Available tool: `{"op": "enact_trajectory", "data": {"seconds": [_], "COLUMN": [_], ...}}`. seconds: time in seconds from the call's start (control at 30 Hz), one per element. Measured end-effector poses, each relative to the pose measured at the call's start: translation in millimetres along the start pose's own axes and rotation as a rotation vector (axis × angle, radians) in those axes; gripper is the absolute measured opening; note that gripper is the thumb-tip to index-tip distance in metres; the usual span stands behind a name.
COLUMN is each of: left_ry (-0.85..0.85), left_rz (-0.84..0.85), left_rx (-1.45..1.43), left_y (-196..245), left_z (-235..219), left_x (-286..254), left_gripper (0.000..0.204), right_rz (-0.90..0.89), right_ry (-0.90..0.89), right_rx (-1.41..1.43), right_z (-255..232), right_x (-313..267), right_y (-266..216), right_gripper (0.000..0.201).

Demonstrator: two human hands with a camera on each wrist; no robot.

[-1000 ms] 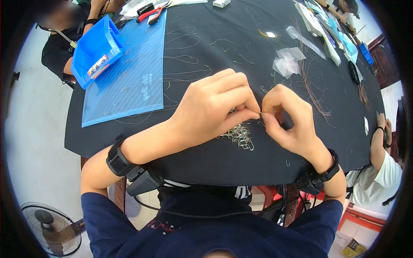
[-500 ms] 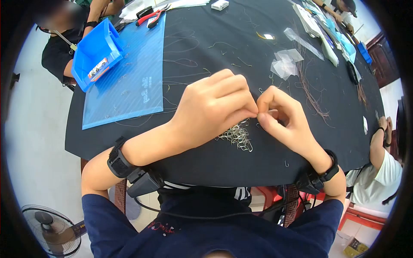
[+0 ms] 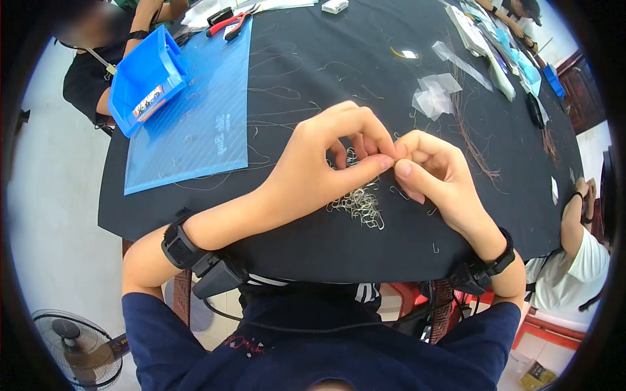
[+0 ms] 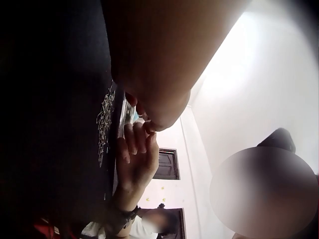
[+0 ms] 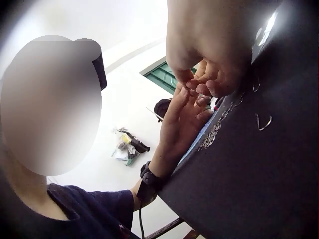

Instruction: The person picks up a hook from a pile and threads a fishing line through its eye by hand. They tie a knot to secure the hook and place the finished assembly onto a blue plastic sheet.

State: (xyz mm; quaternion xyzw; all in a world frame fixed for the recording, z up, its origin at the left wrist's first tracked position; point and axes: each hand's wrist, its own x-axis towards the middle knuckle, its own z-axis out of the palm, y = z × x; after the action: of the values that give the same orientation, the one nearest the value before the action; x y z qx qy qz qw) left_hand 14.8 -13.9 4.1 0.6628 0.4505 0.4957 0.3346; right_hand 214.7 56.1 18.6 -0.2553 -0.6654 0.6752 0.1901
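Over the dark table, the left hand [image 3: 313,166] pinches with thumb and forefinger, its other fingers loosely bent. Its fingertips meet those of the right hand [image 3: 440,176], whose thumb presses toward its bent forefinger. Whatever thin small thing they pinch is hidden by the fingertips. Below them lies a pile of small metal hooks [image 3: 362,208], partly behind the left thumb. A single hook [image 3: 435,248] lies nearer the table edge. In the right wrist view, the left hand [image 5: 177,127] touches the right hand [image 5: 214,55], and a loose hook [image 5: 264,123] lies nearby.
A blue plastic sheet [image 3: 215,111] with thin lines lies left, beneath a blue bin [image 3: 140,78]. Red-handled pliers [image 3: 231,23] are at its top. Clear plastic pieces [image 3: 433,96] and brown strands [image 3: 471,140] lie right. Other people sit around the table.
The left fingers have opened away from the palm while thumb and forefinger stay together. The right hand has turned, its thumb now across the front, and the joined fingertips are slightly higher.
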Motion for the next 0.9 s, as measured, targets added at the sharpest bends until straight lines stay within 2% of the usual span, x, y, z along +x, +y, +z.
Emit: {"op": "enact_trajectory", "data": {"seconds": [0.03,0.23,0.33,0.53,0.63,0.9], "left_ry": [-0.038,-0.147,-0.163,-0.155,-0.232,-0.2], "left_rz": [-0.077,-0.245,-0.215,-0.208,-0.211,-0.12], "left_rx": [-0.065,-0.6,-0.618,-0.71,-0.773,-0.716], "left_y": [-0.1,-3.4,-3.9,-3.4,-5.1,-5.4], "left_z": [-0.4,0.0,2.9,5.7,2.5,5.1], "left_x": [-0.9,1.8,2.0,0.6,0.2,-0.6], "left_gripper": [0.008,0.011,0.01,0.007,0.008,0.014], "right_rz": [0.027,0.004,-0.036,-0.059,-0.05,-0.054], "right_ry": [-0.019,-0.187,-0.236,-0.224,-0.256,-0.282], "right_rx": [0.053,0.402,0.467,0.521,0.522,0.477], "right_z": [-1.0,-2.6,-1.8,4.6,6.3,4.0], "right_x": [0.2,3.2,3.3,2.4,1.6,1.2], "right_y": [0.1,8.7,12.6,13.5,14.5,11.7], "right_gripper": [0.019,0.02,0.019,0.017,0.019,0.023]}}
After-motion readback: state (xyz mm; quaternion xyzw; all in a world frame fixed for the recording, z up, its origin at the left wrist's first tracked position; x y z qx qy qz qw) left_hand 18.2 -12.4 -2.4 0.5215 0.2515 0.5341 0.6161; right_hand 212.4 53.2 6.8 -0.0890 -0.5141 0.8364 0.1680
